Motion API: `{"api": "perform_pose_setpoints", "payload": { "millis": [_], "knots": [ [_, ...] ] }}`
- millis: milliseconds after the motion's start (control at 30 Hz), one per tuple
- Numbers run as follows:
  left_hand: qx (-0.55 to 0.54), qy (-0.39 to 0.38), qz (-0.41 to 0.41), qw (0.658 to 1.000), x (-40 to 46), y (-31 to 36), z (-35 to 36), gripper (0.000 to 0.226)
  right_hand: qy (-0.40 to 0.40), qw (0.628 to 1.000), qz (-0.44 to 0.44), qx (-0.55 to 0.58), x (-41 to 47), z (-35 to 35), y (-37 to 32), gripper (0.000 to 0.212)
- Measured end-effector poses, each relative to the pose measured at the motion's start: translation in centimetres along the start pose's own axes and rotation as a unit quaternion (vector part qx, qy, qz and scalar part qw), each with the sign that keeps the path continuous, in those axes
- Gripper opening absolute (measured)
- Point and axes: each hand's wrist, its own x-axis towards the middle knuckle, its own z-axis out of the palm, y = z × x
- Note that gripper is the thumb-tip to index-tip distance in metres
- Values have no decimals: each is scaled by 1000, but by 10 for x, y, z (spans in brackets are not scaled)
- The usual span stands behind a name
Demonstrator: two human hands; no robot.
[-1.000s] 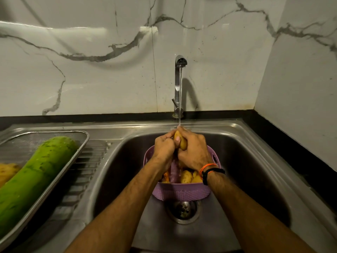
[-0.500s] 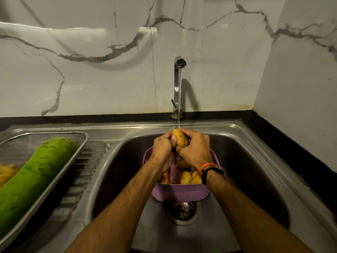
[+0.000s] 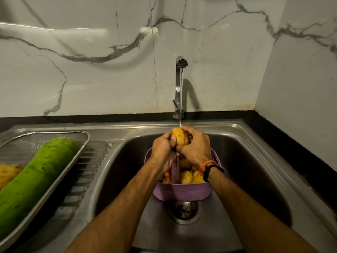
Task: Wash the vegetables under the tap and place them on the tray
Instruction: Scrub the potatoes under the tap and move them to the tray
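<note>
1. A potato (image 3: 180, 139) sits directly under the tap (image 3: 179, 84), in the thin stream of running water, above the sink (image 3: 255, 161)
2. The left hand (image 3: 163, 150) grips the potato from its left side, fingers curled round it
3. The right hand (image 3: 196, 147) grips the same potato from the right, fingers wrapped over its top and thumb below
4. Below the hands, a purple basket (image 3: 182, 192) stands in the sink just behind the drain (image 3: 183, 209); it holds more potatoes (image 3: 187, 177)
5. Left of the sink, a metal tray (image 3: 83, 143) rests on the draining board and carries a long green gourd (image 3: 36, 178) lying diagonally
</note>
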Motion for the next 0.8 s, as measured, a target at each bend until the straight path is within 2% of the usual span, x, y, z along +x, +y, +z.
{"api": "perform_pose_setpoints", "payload": {
  "millis": [200,367,467,667,800],
  "knots": [
    [-43,-6,-3,999,-3,2,6,36,60,998,-9,16,-1,-1,0,58],
    [-69,-4,-17,997,-5,1,2,32,-6,1000,-18,8,2,-2,0,64],
    [-81,5,-16,997,-5,2,4,35,21,999,-10,25,2,-2,-1,60],
    [-62,-17,-14,998,-6,5,7,36,54,998,-9,28,-2,-1,-3,53],
    [-4,-47,-26,999,-4,6,0,28,24,999,4,36,0,-4,-2,59]
  ]
}}
